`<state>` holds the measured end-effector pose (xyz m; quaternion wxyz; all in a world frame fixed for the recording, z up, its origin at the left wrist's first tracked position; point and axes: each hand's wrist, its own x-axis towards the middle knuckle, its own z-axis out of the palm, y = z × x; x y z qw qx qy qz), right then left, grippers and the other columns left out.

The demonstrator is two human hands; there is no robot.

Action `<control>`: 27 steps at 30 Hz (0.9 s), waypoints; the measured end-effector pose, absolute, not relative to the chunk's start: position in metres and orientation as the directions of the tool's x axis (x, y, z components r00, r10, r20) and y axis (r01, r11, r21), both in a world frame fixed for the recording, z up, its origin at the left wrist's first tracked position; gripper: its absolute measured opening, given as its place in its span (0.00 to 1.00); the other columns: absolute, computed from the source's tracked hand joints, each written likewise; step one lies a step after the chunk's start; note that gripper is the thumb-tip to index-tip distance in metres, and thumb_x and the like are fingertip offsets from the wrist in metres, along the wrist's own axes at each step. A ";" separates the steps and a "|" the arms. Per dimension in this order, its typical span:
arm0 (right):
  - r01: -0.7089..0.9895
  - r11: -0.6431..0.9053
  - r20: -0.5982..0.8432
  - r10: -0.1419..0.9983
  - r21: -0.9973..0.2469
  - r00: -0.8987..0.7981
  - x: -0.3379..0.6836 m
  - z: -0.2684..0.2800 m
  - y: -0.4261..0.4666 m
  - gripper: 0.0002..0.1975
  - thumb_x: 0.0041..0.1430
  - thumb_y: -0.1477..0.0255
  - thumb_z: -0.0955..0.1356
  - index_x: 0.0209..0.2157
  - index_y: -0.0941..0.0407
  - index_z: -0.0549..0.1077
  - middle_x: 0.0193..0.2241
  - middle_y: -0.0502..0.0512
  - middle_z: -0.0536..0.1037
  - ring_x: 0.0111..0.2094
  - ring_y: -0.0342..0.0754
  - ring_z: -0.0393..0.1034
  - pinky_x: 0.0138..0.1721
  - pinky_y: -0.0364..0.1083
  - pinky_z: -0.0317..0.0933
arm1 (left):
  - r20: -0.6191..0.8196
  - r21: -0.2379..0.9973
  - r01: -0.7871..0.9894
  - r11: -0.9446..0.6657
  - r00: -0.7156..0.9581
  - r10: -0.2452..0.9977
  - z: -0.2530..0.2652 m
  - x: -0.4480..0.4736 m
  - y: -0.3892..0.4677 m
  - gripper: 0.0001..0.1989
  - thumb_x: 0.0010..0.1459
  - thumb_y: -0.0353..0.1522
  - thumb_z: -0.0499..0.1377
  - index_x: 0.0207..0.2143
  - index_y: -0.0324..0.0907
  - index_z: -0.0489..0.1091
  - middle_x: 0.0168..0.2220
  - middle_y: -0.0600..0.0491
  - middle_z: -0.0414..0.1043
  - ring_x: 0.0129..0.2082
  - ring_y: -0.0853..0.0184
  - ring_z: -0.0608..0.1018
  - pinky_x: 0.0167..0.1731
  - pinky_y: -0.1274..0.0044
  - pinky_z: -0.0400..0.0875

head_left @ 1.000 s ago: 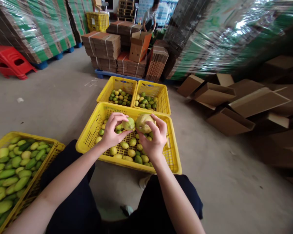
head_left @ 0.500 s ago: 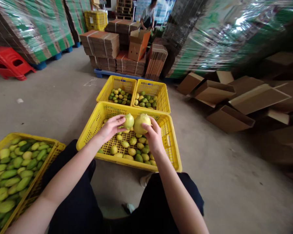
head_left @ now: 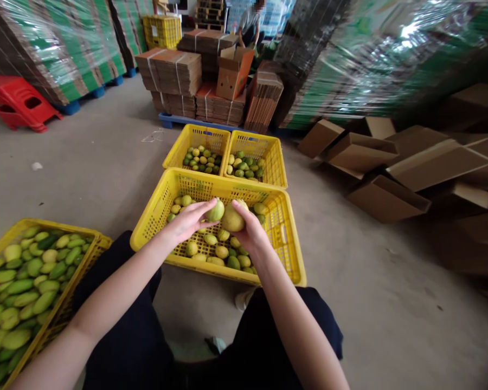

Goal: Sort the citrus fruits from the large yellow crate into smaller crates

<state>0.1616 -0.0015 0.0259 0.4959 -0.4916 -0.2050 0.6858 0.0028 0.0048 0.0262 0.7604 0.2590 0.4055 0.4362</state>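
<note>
Above the large yellow crate [head_left: 244, 190] in front of me, both hands hold a fruit. My left hand [head_left: 187, 222] is closed around a small yellow-green lemon [head_left: 216, 211], thumb on top and fingers below. In my right hand [head_left: 252, 232] is a larger, rounder yellowish lemon [head_left: 232, 219], partly covered by the thumb. The two fruits are close together at about the same height. Beneath them, loose yellow and green lemons [head_left: 222, 252] lie on the crate's slotted bottom; my hands hide some of them.
Two smaller yellow crates [head_left: 276, 142] with lemons stand behind the large one. At my left is a crate [head_left: 65, 226] full of longer green fruit. Bundled flat cartons [head_left: 179, 70], open boxes [head_left: 386, 197] and a red stool [head_left: 20, 103] surround the area. A person [head_left: 250, 24] crouches far back.
My hands have turned the two lemons and lowered them slightly. The right lemon now shows a duller, browner side. The view has shifted a little.
</note>
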 end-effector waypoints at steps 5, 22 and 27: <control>-0.535 -0.557 -0.601 0.792 -0.635 -0.111 0.160 0.032 -0.006 0.06 0.62 0.68 0.68 0.37 0.56 0.73 0.28 0.51 0.79 0.26 0.46 0.73 0.25 0.44 0.69 | -0.449 0.693 -0.502 0.518 0.261 0.855 0.031 0.003 0.004 0.05 0.56 0.24 0.65 0.36 0.34 0.79 0.38 0.45 0.80 0.34 0.66 0.80 0.36 0.75 0.80; -0.703 -0.541 -0.612 0.768 -0.462 -0.188 0.167 0.018 -0.001 0.10 0.68 0.64 0.63 0.37 0.54 0.72 0.26 0.52 0.80 0.26 0.50 0.77 0.30 0.49 0.74 | -0.559 0.586 -0.570 0.577 0.232 0.796 0.033 0.012 0.012 0.13 0.66 0.35 0.55 0.29 0.38 0.69 0.21 0.52 0.70 0.15 0.74 0.68 0.14 0.84 0.59; -0.703 -0.545 -0.672 0.730 -0.458 -0.128 0.167 0.028 -0.004 0.11 0.69 0.65 0.61 0.36 0.53 0.71 0.24 0.51 0.80 0.24 0.50 0.76 0.30 0.51 0.75 | -0.564 0.602 -0.557 0.572 0.210 0.798 0.028 0.011 0.014 0.19 0.69 0.32 0.47 0.37 0.32 0.75 0.23 0.48 0.74 0.19 0.72 0.73 0.17 0.83 0.64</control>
